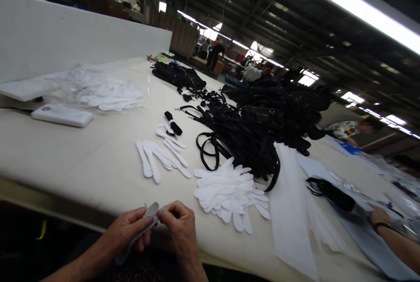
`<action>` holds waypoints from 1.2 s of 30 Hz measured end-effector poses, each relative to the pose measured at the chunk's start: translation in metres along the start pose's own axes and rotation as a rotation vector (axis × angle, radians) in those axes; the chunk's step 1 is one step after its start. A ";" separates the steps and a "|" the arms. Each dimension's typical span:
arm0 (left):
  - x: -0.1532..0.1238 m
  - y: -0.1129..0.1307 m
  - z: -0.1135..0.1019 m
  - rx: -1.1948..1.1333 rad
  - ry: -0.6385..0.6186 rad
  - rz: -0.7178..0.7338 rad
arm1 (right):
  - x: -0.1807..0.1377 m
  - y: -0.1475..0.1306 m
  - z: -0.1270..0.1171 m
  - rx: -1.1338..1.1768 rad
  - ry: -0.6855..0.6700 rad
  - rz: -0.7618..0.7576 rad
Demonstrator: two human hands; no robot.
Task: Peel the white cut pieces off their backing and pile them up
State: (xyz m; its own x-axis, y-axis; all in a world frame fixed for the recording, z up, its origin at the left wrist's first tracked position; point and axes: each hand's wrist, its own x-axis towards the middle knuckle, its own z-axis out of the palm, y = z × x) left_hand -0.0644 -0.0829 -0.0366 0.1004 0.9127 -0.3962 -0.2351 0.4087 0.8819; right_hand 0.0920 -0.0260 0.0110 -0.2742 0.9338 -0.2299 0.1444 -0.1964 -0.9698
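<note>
At the table's front edge, my left hand (127, 225) is closed around a white strip (152, 209) with rounded ends and a serrated edge. My right hand (180, 225) is pinched at the strip's upper end; its fingertips hide whatever is between them. To the right of it lies a large pile of similar white strips (226, 188). A smaller group of these strips (157, 159) is spread ahead of my hands. Beside that group sits a folded black strap (173, 123) with a white band around its middle.
Black straps (243, 146) and black bags (269, 98) are heaped beyond the pile. White sheets (292, 207) hang toward the front edge. At left are a plastic bag of white strips (111, 93) and a white box-shaped device (62, 114). A co-worker's hand (380, 216) is at right.
</note>
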 end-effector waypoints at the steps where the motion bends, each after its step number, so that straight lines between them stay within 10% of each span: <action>1: 0.000 0.000 -0.001 -0.015 -0.006 -0.003 | 0.000 0.000 -0.001 0.021 -0.043 0.002; 7: 0.000 0.000 -0.004 -0.059 -0.031 -0.040 | 0.000 0.006 -0.006 0.124 -0.236 0.015; 21: -0.003 -0.005 0.003 0.097 -0.032 -0.032 | -0.001 0.013 0.006 -0.047 0.072 0.036; 31: 0.001 -0.004 -0.002 -0.066 0.075 -0.020 | -0.002 0.013 0.000 0.093 -0.130 0.010; 36: 0.003 -0.003 0.000 -0.068 0.132 -0.048 | 0.001 0.014 0.005 0.088 0.000 0.025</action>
State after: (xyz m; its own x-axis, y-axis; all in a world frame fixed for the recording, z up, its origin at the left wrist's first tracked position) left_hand -0.0634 -0.0815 -0.0401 -0.0140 0.8816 -0.4719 -0.2983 0.4467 0.8435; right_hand 0.0893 -0.0297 -0.0035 -0.2719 0.9281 -0.2543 0.0668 -0.2454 -0.9671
